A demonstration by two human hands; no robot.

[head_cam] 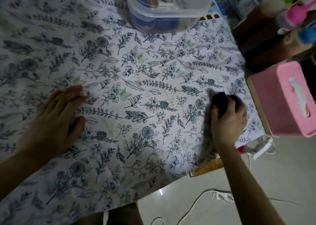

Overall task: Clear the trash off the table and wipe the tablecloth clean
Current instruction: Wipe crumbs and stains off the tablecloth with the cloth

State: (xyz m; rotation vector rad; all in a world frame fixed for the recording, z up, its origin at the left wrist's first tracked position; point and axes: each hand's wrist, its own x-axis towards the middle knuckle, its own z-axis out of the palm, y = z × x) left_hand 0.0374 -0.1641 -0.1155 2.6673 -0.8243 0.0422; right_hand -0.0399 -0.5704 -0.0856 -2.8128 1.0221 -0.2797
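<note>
A white tablecloth (pixel 136 91) printed with dark blue leaves and flowers covers the table. My left hand (pixel 56 118) lies flat on the cloth at the left, fingers straight, pressing it down. My right hand (pixel 227 122) grips a dark grey rag (pixel 220 101) bunched under its fingers near the table's right edge; part of the rag trails toward me along the cloth. The rag is blurred with motion. I see no loose trash on the cloth.
A clear plastic lidded box (pixel 164 7) stands at the far middle. A pink tissue box (pixel 283 101) sits off the right edge, dark furniture (pixel 256 41) with coloured items behind it. The wooden table corner (pixel 208 168) shows. White cord (pixel 196 200) lies on the floor.
</note>
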